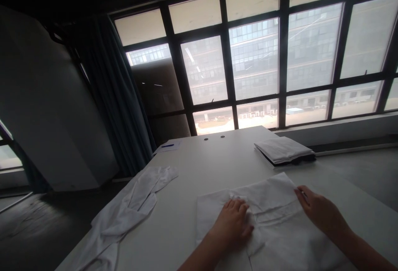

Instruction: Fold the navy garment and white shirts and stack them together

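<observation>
A white garment [276, 221] is spread on the near part of the white table, its fabric creased between my hands; its exact kind does not show. My left hand [233, 221] presses down on its left part, fingers curled together over bunched fabric. That hand is slightly blurred, and its thumb side covers some of the cloth. On the right, my right hand [317, 204] pinches the garment's upper right edge between thumb and fingers, lifting it slightly.
Another white garment [127, 209] lies crumpled along the table's left edge. A folded white stack [284, 151] with a dark layer beneath sits at the right edge. Paper with a blue pen [168, 145] rests at the far left corner of the table [214, 159]. Windows stand beyond.
</observation>
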A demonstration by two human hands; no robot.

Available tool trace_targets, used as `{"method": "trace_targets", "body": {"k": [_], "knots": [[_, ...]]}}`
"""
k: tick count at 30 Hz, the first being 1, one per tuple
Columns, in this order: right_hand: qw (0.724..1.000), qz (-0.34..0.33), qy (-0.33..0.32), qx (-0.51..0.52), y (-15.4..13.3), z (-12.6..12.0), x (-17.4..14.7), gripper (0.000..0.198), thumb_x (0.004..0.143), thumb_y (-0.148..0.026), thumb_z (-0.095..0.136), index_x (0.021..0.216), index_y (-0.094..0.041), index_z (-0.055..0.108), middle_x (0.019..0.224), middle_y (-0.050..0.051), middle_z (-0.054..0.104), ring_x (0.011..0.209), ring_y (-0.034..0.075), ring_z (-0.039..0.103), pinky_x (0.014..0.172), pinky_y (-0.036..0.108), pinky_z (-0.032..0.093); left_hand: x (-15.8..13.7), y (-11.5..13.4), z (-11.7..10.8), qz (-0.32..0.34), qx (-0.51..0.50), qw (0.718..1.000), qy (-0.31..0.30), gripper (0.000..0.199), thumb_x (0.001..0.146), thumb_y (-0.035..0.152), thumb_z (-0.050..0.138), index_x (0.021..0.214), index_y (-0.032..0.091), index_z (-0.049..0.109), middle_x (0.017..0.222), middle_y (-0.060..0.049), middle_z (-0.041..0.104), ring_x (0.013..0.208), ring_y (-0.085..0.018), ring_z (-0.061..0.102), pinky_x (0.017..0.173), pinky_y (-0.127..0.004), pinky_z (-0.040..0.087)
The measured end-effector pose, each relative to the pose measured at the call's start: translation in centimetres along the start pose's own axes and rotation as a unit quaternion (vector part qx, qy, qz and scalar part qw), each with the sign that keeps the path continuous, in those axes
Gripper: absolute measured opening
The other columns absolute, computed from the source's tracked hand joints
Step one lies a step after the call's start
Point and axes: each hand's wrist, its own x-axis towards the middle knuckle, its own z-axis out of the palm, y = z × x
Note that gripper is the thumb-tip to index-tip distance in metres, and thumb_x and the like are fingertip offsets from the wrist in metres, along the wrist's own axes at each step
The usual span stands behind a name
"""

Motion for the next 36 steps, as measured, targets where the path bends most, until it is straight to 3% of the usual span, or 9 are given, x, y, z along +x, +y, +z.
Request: {"method": "trace_targets", "body": {"k": [3, 7, 13, 19, 26, 30, 33, 34, 36], "knots": [[1.000, -0.001, -0.007, 0.027, 0.2, -0.1, 0.1, 0.037, 0.100, -0.048, 0.035, 0.095, -0.023, 0.062, 0.081, 0.009, 0.074, 0.070, 0.028, 0.073, 0.060, 0.035, 0.045, 2.2, -0.1, 0.9, -0.028, -0.019, 0.998, -0.051, 0.099, 0.086, 0.081, 0.045, 0.161, 0.020, 0.023, 0.169, -0.013, 0.017, 0.156, -0.036, 0.008, 0.126, -0.057, 0.004], [0.995, 0.070, -0.059, 0.047, 0.7, -0.2, 0.5, 0.041, 0.095, -0.054, 0.044, 0.101, -0.019, 0.064, 0.085, 0.015, 0.076, 0.080, 0.032, 0.074, 0.065, 0.036, 0.049, 3.8, -0.1, 2.3, -0.058, -0.028, 0.996, -0.069, 0.119, 0.079, 0.090, 0.040, 0.163, 0.014, 0.005, 0.169, -0.016, 0.000, 0.155, -0.037, -0.010, 0.122, -0.062, -0.011], [0.987, 0.052, -0.121, 0.094, 1.0, -0.7, 1.1, 0.040, 0.092, -0.053, 0.046, 0.079, -0.022, 0.068, 0.077, 0.014, 0.075, 0.075, 0.032, 0.073, 0.068, 0.037, 0.050, 3.8, 0.4, 2.0, -0.035, -0.020, 0.996, -0.077, 0.128, 0.073, 0.093, 0.043, 0.163, 0.013, 0.000, 0.169, -0.016, -0.004, 0.153, -0.040, -0.014, 0.120, -0.065, -0.015], [0.952, 0.114, -0.109, 0.264, 0.5, -2.6, 1.4, 0.042, 0.088, -0.054, 0.052, 0.094, -0.021, 0.076, 0.099, 0.012, 0.080, 0.096, 0.034, 0.074, 0.082, 0.036, 0.054, 2.8, 1.6, 1.1, 0.004, -0.010, 0.997, -0.076, 0.130, 0.072, 0.096, 0.042, 0.163, 0.014, -0.003, 0.168, -0.016, -0.003, 0.154, -0.039, -0.011, 0.119, -0.065, -0.018], [0.819, 0.241, -0.202, 0.480, -1.6, -6.8, 1.4, 0.050, 0.087, -0.058, 0.056, 0.107, -0.017, 0.077, 0.107, 0.011, 0.079, 0.100, 0.032, 0.073, 0.084, 0.036, 0.057, 2.5, 3.2, 1.8, 0.033, -0.043, 0.996, -0.076, 0.130, 0.074, 0.096, 0.041, 0.162, 0.014, -0.005, 0.167, -0.016, -0.011, 0.153, -0.037, -0.016, 0.120, -0.065, -0.016], [0.787, 0.288, -0.207, 0.505, -3.4, -8.7, 1.5, 0.048, 0.084, -0.055, 0.060, 0.106, -0.016, 0.077, 0.106, 0.015, 0.079, 0.096, 0.033, 0.074, 0.080, 0.037, 0.059, 3.1, 3.5, 1.5, 0.037, -0.051, 0.994, -0.090, 0.130, 0.073, 0.096, 0.042, 0.162, 0.015, -0.009, 0.167, -0.016, -0.011, 0.153, -0.037, -0.017, 0.118, -0.067, -0.016], [0.758, 0.265, -0.209, 0.558, -4.6, -9.3, 1.9, 0.051, 0.083, -0.055, 0.061, 0.116, -0.018, 0.073, 0.107, 0.014, 0.079, 0.097, 0.033, 0.075, 0.080, 0.039, 0.059, 3.8, 3.8, 1.6, 0.047, -0.053, 0.993, -0.092, 0.131, 0.073, 0.095, 0.043, 0.161, 0.015, -0.013, 0.168, -0.015, -0.011, 0.153, -0.037, -0.017, 0.118, -0.067, -0.017], [0.759, 0.251, -0.212, 0.562, -5.0, -9.3, 2.1, 0.053, 0.083, -0.056, 0.061, 0.119, -0.018, 0.072, 0.106, 0.014, 0.079, 0.097, 0.033, 0.075, 0.080, 0.039, 0.059, 4.2, 4.0, 1.8, 0.050, -0.050, 0.993, -0.092, 0.131, 0.073, 0.095, 0.043, 0.161, 0.015, -0.014, 0.168, -0.014, -0.012, 0.153, -0.037, -0.016, 0.119, -0.067, -0.017], [0.799, 0.215, -0.185, 0.530, -5.7, -9.2, 2.7, 0.055, 0.083, -0.059, 0.060, 0.116, -0.018, 0.073, 0.100, 0.014, 0.079, 0.094, 0.033, 0.075, 0.078, 0.039, 0.059, 5.0, 4.4, 2.2, 0.050, -0.040, 0.994, -0.091, 0.132, 0.073, 0.095, 0.043, 0.160, 0.015, -0.016, 0.167, -0.014, -0.013, 0.153, -0.038, -0.016, 0.119, -0.067, -0.016]]}}
